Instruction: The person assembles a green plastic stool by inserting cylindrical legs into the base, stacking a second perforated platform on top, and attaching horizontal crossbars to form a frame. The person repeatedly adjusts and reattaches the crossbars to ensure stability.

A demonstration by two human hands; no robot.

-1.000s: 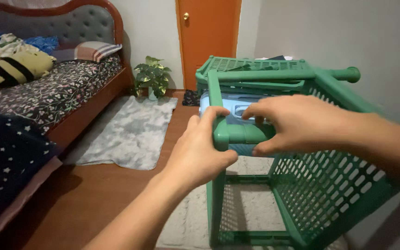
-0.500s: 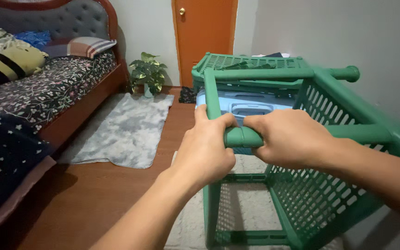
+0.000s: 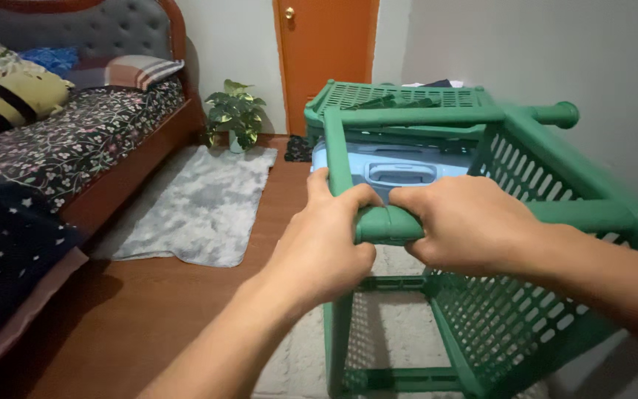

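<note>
Head view, left hand: my left hand [image 3: 326, 247] is closed in a fist round the near corner joint of the green plastic rack [image 3: 496, 222], thumb lying up along its upright post.
Head view, right hand: my right hand [image 3: 463, 222] is clenched on the same joint from the right, knuckles just beside my left fingers.
Rack: tilted, standing on the pale mat [image 3: 400, 325] at the wall-side edge of the wooden floor [image 3: 149, 318]; a blue case [image 3: 400, 171] shows behind its top rail.
Change: compared with half a second ago, both hands keep the same grip; the rack sits slightly nearer and lower in view.
</note>
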